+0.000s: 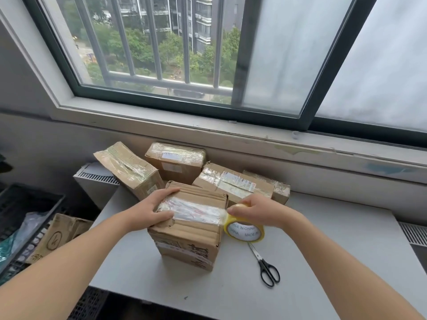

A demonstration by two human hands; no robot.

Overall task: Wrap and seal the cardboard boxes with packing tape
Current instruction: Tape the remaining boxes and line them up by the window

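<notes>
gripping the cardboard box (pixel 191 236), left fingers (pixel 167 192); right fingers (pixel 240 210) curled round the tape roll (pixel 244 231)

Person, two upper limbs in view.
1. left forearm (pixel 69 257): bare along its whole visible length, smooth, slender.
2. left hand (pixel 150 210): bare, uncovered to the wrist.
3. right forearm (pixel 335 255): bare, smooth, slender.
4. right hand (pixel 254 210): bare, uncovered to the wrist.

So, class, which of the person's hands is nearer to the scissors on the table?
Right. The right hand grips the tape roll just beyond the tips of the scissors; the left hand holds the box at its top left corner, across the box from them.
</notes>
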